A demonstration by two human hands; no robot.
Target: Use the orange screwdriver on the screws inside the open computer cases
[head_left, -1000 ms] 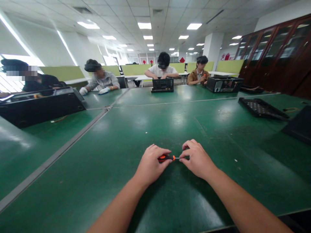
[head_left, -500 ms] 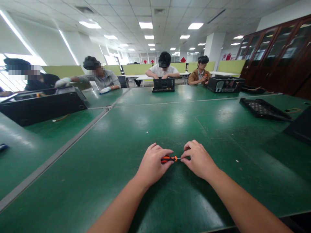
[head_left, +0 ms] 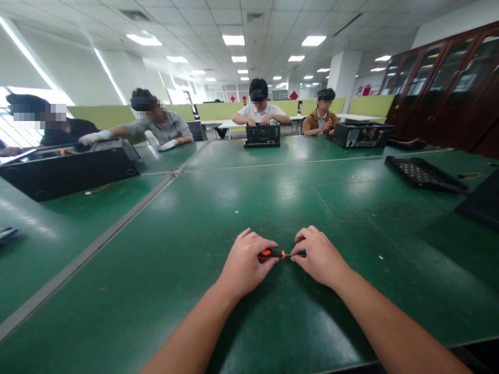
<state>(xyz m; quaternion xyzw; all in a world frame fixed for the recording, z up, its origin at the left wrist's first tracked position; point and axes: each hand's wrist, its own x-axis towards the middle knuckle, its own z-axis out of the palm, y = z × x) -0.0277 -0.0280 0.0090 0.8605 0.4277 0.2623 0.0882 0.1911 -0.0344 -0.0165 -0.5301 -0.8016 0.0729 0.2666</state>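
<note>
Taking the screwdriver (head_left: 273, 254) as the centre of my clock, I saw a blue-and-white thing (head_left: 7, 235) at nine, cut off by the edge of my view and too partial to name. The left case (head_left: 66, 174) leaned at ten, a co-worker's gloved hand (head_left: 95, 137) at its upper edge. A cable (head_left: 99, 189) lay just beside that case, on my side of it.

I had the left hand (head_left: 245, 265) at nine, close in, its thumb and fingers closed around the handle. The screwdriver lay crosswise between my hands, shaft pointing to three, near the table's (head_left: 163, 296) surface; whether it touched I could not tell. Well beyond it, at twelve, stood the middle case (head_left: 262, 136), a person in white (head_left: 259, 111) bent over it.

My right hand (head_left: 322, 254) was at three, thumb and fingertips pinching the shaft, the other fingers loosely curled.

Farther off, the right case (head_left: 364, 136) stood at one, a tray (head_left: 423, 174) lay at two, and a panel (head_left: 483, 200) sat between two and three.
</note>
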